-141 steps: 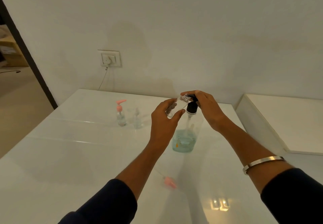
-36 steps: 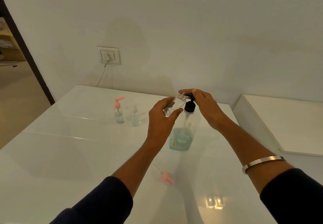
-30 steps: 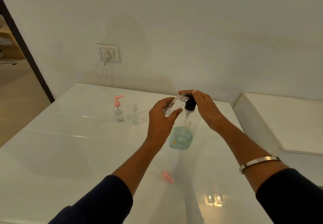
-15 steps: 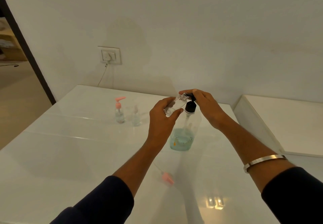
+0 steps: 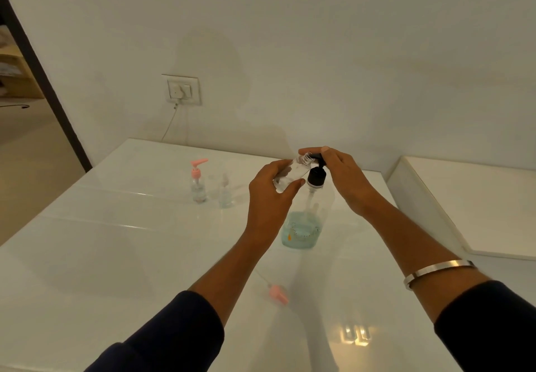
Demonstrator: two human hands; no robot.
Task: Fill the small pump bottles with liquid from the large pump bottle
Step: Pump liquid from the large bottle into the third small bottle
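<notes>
The large clear pump bottle (image 5: 303,228) stands mid-table with blue-green liquid in its bottom part and a black pump head (image 5: 317,176). My right hand (image 5: 340,177) rests on top of that pump head. My left hand (image 5: 271,197) holds a small clear uncapped bottle (image 5: 291,173), tilted with its threaded mouth against the black spout. A small bottle with a pink pump (image 5: 198,181) and another small clear bottle (image 5: 225,192) stand further left. A loose pink pump cap (image 5: 278,293) with its tube lies on the table near me.
The white glossy table (image 5: 116,255) meets a wall with a switch plate and cord (image 5: 181,90). A raised white ledge (image 5: 470,197) borders the right side. A doorway opens at far left. A metal bangle (image 5: 438,270) circles my right wrist.
Both hands have kept their hold on the small bottle and the pump head, with the black pump dipping and rising slightly. Only the view shifted a little.
</notes>
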